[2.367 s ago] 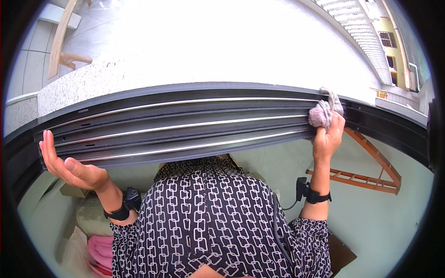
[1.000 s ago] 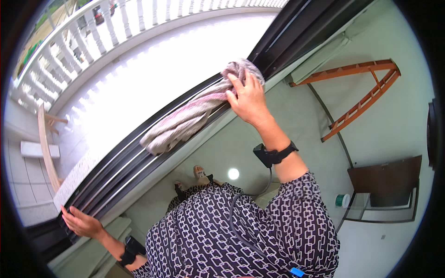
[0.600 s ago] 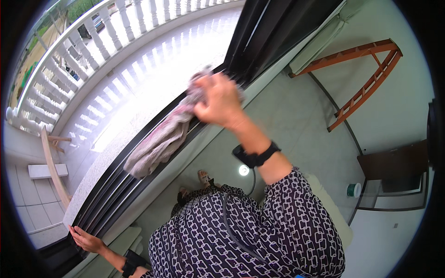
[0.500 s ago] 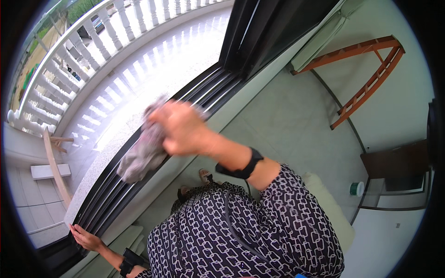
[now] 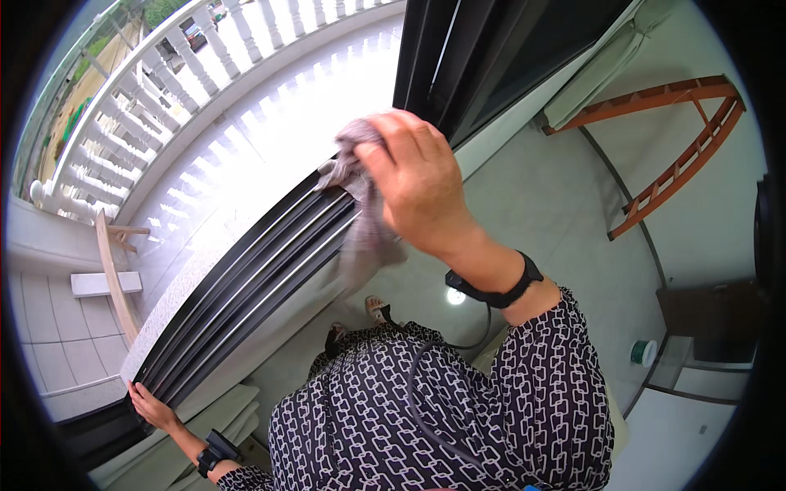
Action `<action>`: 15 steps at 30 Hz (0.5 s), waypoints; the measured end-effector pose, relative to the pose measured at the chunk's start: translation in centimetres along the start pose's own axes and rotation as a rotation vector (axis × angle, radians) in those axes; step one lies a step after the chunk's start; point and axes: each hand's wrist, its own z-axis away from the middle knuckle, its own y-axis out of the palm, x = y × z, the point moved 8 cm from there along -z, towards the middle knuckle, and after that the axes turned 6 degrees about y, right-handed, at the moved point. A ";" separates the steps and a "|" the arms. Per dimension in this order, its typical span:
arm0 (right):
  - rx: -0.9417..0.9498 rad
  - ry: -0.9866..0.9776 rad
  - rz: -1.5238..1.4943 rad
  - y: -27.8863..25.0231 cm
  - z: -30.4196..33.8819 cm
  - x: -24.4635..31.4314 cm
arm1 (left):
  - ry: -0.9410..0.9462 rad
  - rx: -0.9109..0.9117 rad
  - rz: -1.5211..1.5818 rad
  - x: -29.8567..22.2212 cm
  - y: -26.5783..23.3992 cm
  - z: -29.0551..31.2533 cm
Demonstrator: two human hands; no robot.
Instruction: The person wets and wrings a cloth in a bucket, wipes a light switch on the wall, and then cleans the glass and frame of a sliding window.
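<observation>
My right hand (image 5: 422, 184) is closed on a greyish cleaning cloth (image 5: 372, 221), bunched under the fingers at the far right end of a dark sliding-window track (image 5: 246, 282). The cloth's lower part hangs over the inner edge of the track and is blurred. Several bright metal rails run along the track between my hands. At the track's lower left end, my left hand (image 5: 154, 409) holds the edge of the dark window frame (image 5: 94, 430). Its fingers lie against that edge, and the thumb is hard to make out.
A dark sliding panel (image 5: 475, 65) stands beyond my right hand. Outside are a pale sill, a white balustrade (image 5: 147, 106) and a wooden piece (image 5: 115, 278) across a white block. Indoors, an orange ladder (image 5: 679, 172) leans by the wall; a green-and-white roll (image 5: 643, 353) sits on the floor.
My right hand has moved up and right along the track, taking the cloth to the end by the dark panel. My left hand stays at the frame. The view has shifted slightly.
</observation>
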 end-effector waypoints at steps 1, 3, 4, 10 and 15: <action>0.005 0.051 0.112 1.4 1.0 -1.9 | 0.024 -0.008 0.012 0.3 0.1 -0.1; 0.116 0.193 0.309 4.1 3.3 -4.3 | 0.053 -0.012 0.027 0.4 0.5 -0.4; 0.089 0.172 0.333 4.1 3.7 -4.5 | 0.052 -0.005 0.034 0.7 0.8 -0.3; 0.213 0.329 0.079 6.2 1.7 -2.9 | 0.012 -0.024 0.057 0.6 -0.3 0.8; 0.229 0.052 -0.433 7.9 2.7 8.1 | 0.061 -0.042 0.068 0.0 -0.8 0.9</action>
